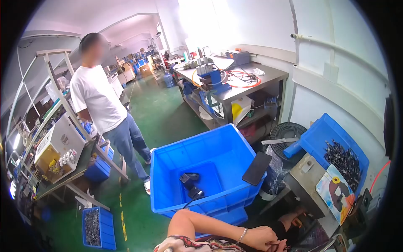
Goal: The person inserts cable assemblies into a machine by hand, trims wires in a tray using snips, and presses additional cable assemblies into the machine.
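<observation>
My left hand point(261, 238), with a bracelet at the wrist, is at the bottom right. Its fingers are curled around something dark and thin that I cannot make out. Farther right, my right hand point(289, 219) is partly in shadow beside a small orange-and-black object point(299, 221); its fingers are too hidden to read. Beyond my left forearm stands a large blue bin point(228, 153) with a few black, boxy plastic pieces point(195, 193) inside. A black phone point(257, 168) rests on the bin's right rim.
A blue tray point(312, 136) of black cable-like parts leans at right, near a picture-covered board point(336, 193) and a black fan grille point(287, 134). A metal workbench point(268, 75) carries a vise point(210, 77). A person point(98, 96) stands left, near a blue crate point(110, 227) of parts.
</observation>
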`<state>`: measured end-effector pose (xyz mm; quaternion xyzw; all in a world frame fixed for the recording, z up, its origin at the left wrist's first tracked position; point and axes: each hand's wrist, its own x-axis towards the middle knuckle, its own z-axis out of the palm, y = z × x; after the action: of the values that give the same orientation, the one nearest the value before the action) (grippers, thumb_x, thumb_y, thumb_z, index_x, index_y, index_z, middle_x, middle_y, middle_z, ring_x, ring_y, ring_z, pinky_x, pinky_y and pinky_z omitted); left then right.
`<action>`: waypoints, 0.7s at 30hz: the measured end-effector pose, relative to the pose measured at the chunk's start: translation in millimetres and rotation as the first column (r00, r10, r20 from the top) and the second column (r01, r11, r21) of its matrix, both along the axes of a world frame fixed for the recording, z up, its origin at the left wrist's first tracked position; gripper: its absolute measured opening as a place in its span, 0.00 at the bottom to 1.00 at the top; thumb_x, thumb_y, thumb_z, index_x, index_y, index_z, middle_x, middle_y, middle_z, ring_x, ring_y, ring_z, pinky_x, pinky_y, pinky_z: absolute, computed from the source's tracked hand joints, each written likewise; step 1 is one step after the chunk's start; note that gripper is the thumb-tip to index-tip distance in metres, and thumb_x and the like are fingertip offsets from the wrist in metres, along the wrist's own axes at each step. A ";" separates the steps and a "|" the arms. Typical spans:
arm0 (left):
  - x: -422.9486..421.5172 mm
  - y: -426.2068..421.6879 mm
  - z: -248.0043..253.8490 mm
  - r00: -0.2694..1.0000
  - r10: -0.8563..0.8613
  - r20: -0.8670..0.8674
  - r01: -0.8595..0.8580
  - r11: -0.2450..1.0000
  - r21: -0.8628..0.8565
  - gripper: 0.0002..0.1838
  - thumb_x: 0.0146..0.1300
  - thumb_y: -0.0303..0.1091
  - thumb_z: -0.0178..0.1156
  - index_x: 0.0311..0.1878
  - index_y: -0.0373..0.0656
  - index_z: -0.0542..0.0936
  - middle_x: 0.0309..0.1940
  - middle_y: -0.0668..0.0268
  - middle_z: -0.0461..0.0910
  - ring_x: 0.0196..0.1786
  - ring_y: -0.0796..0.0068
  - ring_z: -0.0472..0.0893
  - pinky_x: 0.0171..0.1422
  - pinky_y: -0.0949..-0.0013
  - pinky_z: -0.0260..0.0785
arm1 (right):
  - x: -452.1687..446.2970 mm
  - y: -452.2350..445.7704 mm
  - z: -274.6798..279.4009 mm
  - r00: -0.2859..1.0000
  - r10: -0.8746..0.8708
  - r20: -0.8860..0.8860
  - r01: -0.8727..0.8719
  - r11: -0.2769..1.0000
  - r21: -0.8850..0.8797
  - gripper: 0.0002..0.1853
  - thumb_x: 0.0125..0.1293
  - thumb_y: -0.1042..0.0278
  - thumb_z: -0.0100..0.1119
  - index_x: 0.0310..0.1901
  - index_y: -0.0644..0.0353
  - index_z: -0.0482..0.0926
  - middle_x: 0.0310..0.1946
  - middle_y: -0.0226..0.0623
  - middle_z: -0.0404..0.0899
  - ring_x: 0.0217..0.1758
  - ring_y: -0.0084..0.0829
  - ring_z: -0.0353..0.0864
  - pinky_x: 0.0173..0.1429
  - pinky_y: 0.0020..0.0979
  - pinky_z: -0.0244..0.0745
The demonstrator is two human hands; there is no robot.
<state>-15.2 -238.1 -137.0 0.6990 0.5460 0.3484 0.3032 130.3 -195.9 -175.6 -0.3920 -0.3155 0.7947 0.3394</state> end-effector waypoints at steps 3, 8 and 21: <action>-3.4 -2.4 -4.1 0.996 0.023 0.084 -0.019 0.999 -0.051 0.07 0.39 0.29 0.58 0.18 0.36 0.72 0.16 0.57 0.74 0.22 0.58 0.75 0.25 0.64 0.65 | 1.9 2.1 -5.5 0.995 0.090 0.049 -0.094 0.991 0.098 0.16 0.68 0.60 0.42 0.23 0.55 0.66 0.08 0.24 0.54 0.08 0.17 0.47 0.11 0.22 0.44; -4.2 -4.5 -8.8 0.970 0.025 0.243 -0.022 1.000 -0.016 0.06 0.40 0.28 0.58 0.20 0.36 0.73 0.16 0.58 0.74 0.20 0.62 0.75 0.24 0.67 0.65 | 0.9 4.3 -22.6 0.995 0.094 0.020 -0.095 0.990 0.103 0.16 0.67 0.57 0.43 0.23 0.54 0.66 0.07 0.23 0.53 0.07 0.15 0.46 0.09 0.21 0.42; -0.9 7.4 -9.6 0.961 -0.088 0.262 0.079 0.996 0.046 0.06 0.50 0.27 0.55 0.32 0.38 0.72 0.26 0.61 0.72 0.27 0.65 0.74 0.28 0.68 0.66 | -15.6 10.6 7.1 0.988 -0.120 0.101 0.097 0.975 0.201 0.14 0.65 0.63 0.46 0.22 0.56 0.67 0.16 0.28 0.63 0.18 0.21 0.62 0.23 0.23 0.60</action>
<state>-16.1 -230.7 -146.6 0.6742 0.4646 0.4347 0.3750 114.7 -185.3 -168.5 -0.4176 -0.3889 0.7167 0.4009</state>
